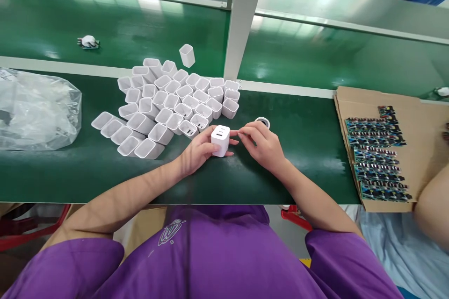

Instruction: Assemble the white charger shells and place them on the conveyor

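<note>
My left hand [199, 149] holds a white charger housing [220, 142] near the bench's front edge, its port face tilted up with dark slots showing. Just right of it is my right hand [264, 145], thumb and forefinger pinched together close to my left fingertips. Whatever may sit in that pinch is too small to make out. Behind my right hand a small white roll [262, 122] with a dark centre is partly hidden. Left of my hands, many open white housings [171, 101] stand and lie in a cluster; a few show port slots inside.
A clear plastic bag [38, 110] lies at the left. One housing [187, 55] and a small circuit board [88, 42] sit beyond the rail. On the right, cardboard [417, 149] carries rows of circuit boards [380, 168], with another person's arm [435, 205] beside it. A post [243, 18] rises behind.
</note>
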`<state>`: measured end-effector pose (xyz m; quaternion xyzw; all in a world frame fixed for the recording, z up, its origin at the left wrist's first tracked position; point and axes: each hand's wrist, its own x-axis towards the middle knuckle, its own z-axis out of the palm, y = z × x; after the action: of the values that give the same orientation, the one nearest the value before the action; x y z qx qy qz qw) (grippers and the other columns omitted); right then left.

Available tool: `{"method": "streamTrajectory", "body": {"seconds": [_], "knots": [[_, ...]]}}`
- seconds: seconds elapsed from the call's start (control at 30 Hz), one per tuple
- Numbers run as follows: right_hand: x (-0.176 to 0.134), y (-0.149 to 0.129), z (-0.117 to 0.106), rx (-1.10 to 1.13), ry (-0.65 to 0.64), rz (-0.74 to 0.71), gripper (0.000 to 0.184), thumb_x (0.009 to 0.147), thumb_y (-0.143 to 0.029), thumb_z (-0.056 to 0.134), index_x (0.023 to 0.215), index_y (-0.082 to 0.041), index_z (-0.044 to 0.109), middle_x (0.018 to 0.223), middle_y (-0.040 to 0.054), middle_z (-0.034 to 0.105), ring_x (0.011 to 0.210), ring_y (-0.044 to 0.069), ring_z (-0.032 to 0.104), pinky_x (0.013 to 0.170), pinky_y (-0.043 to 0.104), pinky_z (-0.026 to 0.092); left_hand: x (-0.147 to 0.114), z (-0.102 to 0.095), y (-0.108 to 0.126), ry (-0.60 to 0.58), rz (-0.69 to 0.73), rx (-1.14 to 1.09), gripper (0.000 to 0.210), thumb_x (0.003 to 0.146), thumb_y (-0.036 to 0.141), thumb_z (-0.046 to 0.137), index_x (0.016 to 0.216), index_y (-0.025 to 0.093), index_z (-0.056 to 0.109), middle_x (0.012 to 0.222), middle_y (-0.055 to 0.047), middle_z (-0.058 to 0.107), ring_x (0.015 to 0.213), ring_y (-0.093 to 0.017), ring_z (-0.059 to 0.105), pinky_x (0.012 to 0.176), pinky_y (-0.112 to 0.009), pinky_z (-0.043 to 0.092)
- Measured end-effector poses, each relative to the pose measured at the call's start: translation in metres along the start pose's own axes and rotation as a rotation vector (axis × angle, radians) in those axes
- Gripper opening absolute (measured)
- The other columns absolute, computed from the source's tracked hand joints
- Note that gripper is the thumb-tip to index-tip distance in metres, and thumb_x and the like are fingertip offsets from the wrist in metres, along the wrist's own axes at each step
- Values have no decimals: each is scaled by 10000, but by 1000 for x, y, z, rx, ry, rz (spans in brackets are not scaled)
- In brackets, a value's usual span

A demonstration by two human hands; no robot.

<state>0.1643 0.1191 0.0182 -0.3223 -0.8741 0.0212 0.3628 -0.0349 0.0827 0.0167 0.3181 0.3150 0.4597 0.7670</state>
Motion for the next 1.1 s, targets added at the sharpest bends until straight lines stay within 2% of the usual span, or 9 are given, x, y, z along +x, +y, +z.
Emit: {"method": "streamTrajectory", "body": {"seconds": [0.23,0.33,0.43,0.6,0.7,0.87,1.0,1.1], "knots": [[1,4,-4,-54,12,-108,60,934,-151,563,934,-172,620,865,47,685,750,121,645,629,222,495,0,0,3,4,-32,-55,337,677,200,680,1000,150,600,1160,-125,691,993,-274,685,810,-419,587],[1,6,-4,-12,6,-97,57,932,-151,564,917,-173,615,863,47,679,734,120,641,597,222,487,0,0,3,10,-38,-39,350,663,196,676,1003,147,610,1151,-120,686,972,-269,679,798,-417,585],[2,3,-3,158,-21,9,69,937,-158,551,907,-178,610,881,45,658,718,106,618,581,210,502,1,0,2,-20,-59,-78,368,644,209,667,1003,136,629,1093,-116,681,946,-249,661,762,-384,587],[4,-10,-4,528,-6,252,56,926,-175,567,892,-182,611,896,23,618,664,76,577,548,191,529,0,2,-3,-38,-57,-109,404,622,207,726,1002,189,589,886,-40,642,744,-169,617,545,-253,522],[5,-18,-5,643,-27,344,63,921,-210,580,884,-189,627,894,17,617,659,79,578,541,198,539,-2,2,-5,-47,-32,-74,391,658,257,748,994,212,553,888,-24,632,813,-192,626,598,-286,538],[6,-27,-7,574,61,317,68,902,-179,607,868,-202,661,853,9,648,710,91,596,562,199,521,-4,-1,-9,-16,14,142,424,743,418,750,1066,196,588,994,-41,638,872,-181,632,766,-300,523],[5,-29,-9,472,122,254,82,896,-164,610,873,-200,680,847,13,672,688,93,601,572,213,514,-5,0,-11,-22,102,227,403,792,412,724,1110,221,567,1138,-49,619,922,-163,631,803,-276,528],[4,-32,-10,394,123,206,95,894,-146,608,889,-195,690,868,25,687,685,95,617,610,218,531,-6,3,-11,-11,136,279,379,817,407,700,1113,224,549,1139,-56,629,898,-150,626,799,-271,534]]}}
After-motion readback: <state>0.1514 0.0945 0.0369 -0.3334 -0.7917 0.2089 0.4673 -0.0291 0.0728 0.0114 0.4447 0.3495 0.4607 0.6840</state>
